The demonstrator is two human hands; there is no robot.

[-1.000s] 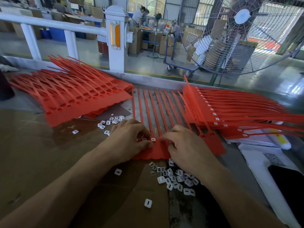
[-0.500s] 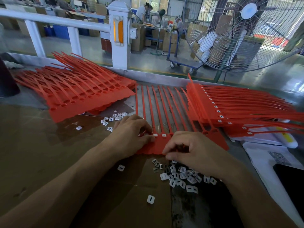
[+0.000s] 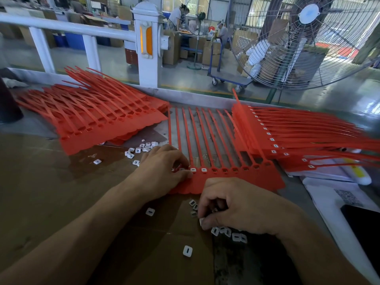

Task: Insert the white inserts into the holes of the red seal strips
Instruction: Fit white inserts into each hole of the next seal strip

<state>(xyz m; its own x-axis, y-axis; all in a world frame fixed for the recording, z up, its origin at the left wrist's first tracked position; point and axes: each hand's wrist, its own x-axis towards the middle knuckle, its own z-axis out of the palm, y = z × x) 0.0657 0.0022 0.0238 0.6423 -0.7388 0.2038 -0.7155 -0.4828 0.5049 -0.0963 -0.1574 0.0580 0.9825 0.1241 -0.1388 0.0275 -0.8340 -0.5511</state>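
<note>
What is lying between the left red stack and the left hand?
In the head view, loose white inserts lie between the left red stack and the left hand.

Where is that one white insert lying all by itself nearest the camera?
In the head view the lone white insert lies on the brown cardboard low in the middle, between the two forearms, just below and left of the right hand.

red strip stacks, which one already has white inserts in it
The stack on the right: white inserts show in a row along its heads. The left stack shows only empty dark holes.
</note>
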